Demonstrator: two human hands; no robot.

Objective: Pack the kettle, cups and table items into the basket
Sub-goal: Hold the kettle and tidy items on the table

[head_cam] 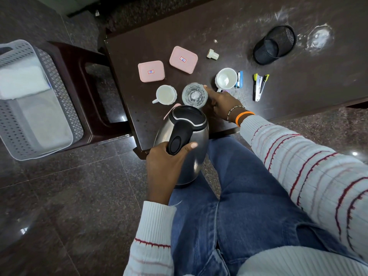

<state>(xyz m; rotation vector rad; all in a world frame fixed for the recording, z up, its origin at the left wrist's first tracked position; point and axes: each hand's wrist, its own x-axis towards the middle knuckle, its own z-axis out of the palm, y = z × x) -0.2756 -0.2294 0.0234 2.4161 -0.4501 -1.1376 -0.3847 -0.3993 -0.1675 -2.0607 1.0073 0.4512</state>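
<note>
A steel kettle point(197, 154) with a black lid and handle is tilted over the table's near edge, spout toward a clear glass point(194, 94). My left hand point(165, 168) grips its black handle. My right hand point(221, 104) wraps the right side of the glass, which stands on the dark table point(298, 66). Two white cups sit on the table: one point(166, 94) left of the glass, one point(226, 78) to its right. The grey perforated basket point(12, 124) stands at far left on a dark stool, with white cloth inside.
Two pink lidded boxes point(151, 71) point(183, 59) lie behind the cups. A small cream cap point(212, 54), a blue stapler point(240, 79), a green-tipped stapler point(259, 86) and a tipped black mesh holder point(274, 43) lie on the table. The dark stool point(93, 92) separates table and basket.
</note>
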